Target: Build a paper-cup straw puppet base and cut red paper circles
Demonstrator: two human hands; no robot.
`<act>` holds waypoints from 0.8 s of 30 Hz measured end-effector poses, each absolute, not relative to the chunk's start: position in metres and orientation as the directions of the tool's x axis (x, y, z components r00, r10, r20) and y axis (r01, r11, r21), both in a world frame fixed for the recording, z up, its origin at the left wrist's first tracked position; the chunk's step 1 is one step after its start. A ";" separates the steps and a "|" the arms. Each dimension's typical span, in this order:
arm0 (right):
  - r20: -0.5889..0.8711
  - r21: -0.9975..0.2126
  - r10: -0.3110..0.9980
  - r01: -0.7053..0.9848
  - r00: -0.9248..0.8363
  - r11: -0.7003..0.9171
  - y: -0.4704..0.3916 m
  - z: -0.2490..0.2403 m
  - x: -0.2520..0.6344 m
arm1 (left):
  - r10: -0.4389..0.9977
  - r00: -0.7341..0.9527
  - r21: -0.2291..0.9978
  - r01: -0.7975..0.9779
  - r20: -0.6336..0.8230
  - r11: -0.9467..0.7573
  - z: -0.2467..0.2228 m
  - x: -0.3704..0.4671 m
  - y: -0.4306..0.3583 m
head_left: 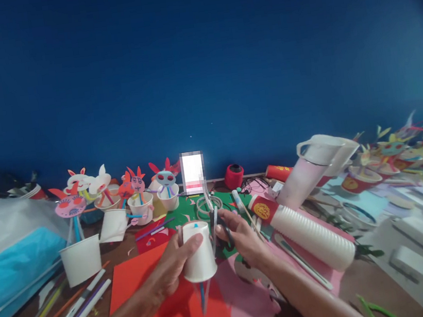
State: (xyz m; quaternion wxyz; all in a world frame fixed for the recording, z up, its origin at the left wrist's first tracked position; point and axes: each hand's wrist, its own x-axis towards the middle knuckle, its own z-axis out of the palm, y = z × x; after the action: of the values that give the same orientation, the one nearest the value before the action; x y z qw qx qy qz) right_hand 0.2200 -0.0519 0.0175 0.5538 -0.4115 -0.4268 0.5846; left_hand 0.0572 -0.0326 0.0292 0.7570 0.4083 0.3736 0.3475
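My left hand (178,261) is wrapped round a white paper cup (200,258), held upside down over red paper (167,294). From under the cup, pipe cleaners hang down, one of them blue. A small blue bit shows on the cup's upturned base. Just right of the cup, my right hand (241,235) grips dark-handled scissors (220,225), with the blades pointing up. Pink paper (245,299) with a cut edge lies below the hands.
Paper cups with cut-out faces, like the pink one (70,205), stand at the left and back. To the right lie a stack of white cups (311,236) and a tilted jug (314,166). Markers (76,311) lie at the front left; a red speaker (233,176) stands behind.
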 end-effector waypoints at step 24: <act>0.121 -0.993 0.992 0.012 -0.022 0.121 -0.051 0.015 0.230 | 0.671 0.693 0.793 -0.240 -0.265 0.561 0.038 0.045 -0.033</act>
State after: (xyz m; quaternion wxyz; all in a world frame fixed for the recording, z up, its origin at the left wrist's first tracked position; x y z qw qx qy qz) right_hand 0.2305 -0.0515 0.0151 0.5207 -0.4665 -0.5381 0.4708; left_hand 0.0452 -0.0329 0.0383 0.8371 0.3817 0.2823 0.2719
